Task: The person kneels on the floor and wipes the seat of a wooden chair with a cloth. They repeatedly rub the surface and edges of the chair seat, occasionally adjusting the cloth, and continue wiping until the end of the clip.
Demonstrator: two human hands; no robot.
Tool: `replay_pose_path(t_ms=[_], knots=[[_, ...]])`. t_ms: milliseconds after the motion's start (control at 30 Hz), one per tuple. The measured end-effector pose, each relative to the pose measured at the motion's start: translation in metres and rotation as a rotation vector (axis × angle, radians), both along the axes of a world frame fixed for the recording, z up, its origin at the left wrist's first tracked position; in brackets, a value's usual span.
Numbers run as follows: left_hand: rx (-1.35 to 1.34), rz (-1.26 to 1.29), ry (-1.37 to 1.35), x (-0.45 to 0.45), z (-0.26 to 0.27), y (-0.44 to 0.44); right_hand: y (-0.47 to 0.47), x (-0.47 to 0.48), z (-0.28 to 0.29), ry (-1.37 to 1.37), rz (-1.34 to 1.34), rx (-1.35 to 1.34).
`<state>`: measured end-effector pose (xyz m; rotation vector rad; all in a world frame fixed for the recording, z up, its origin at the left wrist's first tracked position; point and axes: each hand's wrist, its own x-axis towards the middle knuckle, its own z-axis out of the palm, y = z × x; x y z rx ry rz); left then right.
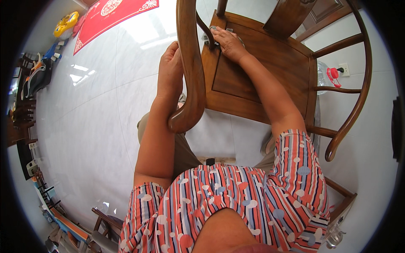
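Observation:
A dark wooden armchair with a curved armrest stands in front of me. My right hand lies on a grey patterned cloth, pressing it to the seat's left edge around the foot of a thin curved arm support. The cloth is bunched and partly covered by the fingers. Just left of the armrest is my left hand, its fingers curled. Part of it goes behind the wood, so whether it grips anything is hidden. My left forearm passes close by the armrest's scrolled end.
Beyond the chair's right side, a clear plastic bottle with a red cap stands near a wall socket. A red mat lies on the glossy tiled floor. A yellow inflatable sits at far left. Another wooden chair is lower left.

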<state>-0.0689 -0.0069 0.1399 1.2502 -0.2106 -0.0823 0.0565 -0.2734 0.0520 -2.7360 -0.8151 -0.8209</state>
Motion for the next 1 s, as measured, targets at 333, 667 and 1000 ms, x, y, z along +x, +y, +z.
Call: replay_pose_path(t_ms=[333,667,1000], knots=[[0.000,-0.013,-0.019,-0.001,0.008,-0.008,0.011,0.063,0.023,0.106,-0.480,-0.070],[0.012,-0.021,0.001,0.013,-0.010,-0.009,-0.091,0.005,-0.001,0.033,-0.700,0.000],[-0.088,-0.058,0.049,0.023,-0.020,-0.015,-0.262,-0.161,-0.037,0.004,-1.149,-0.052]])
